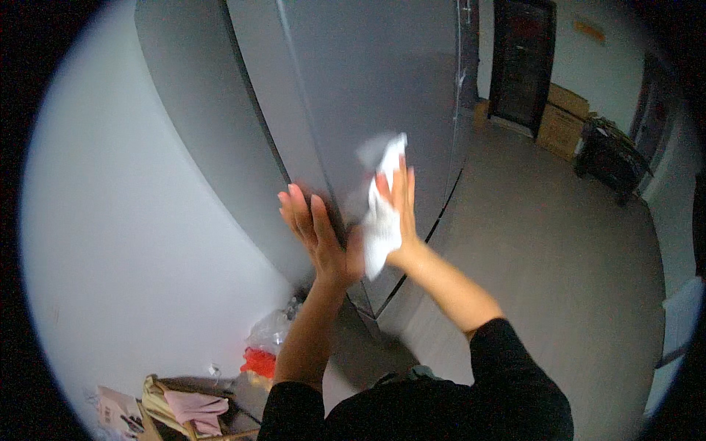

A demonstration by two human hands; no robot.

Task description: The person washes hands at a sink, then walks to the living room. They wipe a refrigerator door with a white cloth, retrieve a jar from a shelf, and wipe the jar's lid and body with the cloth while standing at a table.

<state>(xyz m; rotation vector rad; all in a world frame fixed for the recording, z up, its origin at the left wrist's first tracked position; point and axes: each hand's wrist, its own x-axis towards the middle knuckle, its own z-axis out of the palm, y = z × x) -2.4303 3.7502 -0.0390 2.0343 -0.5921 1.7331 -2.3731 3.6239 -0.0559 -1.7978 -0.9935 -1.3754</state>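
Observation:
A tall grey appliance or cabinet, probably a refrigerator (pixel 380 82), stands before me, its lower corner down at the floor. My right hand (pixel 405 204) holds a white cloth (pixel 383 231) flat under the palm, against or very close to the front panel. The cloth's upper end is blurred. To the left, my left hand (pixel 325 237) holds nothing; its fingers are spread and upright beside the vertical edge of the panel. Whether its palm touches the surface I cannot tell.
A white wall (pixel 149 248) runs along the left. Below it lie a clear plastic bag (pixel 270 331), a red bag (pixel 258 361) and a box with a pink cloth (pixel 198 408). Cardboard boxes (pixel 561 124) and a dark cart-like object (pixel 609 154) stand near a dark door (pixel 521 60).

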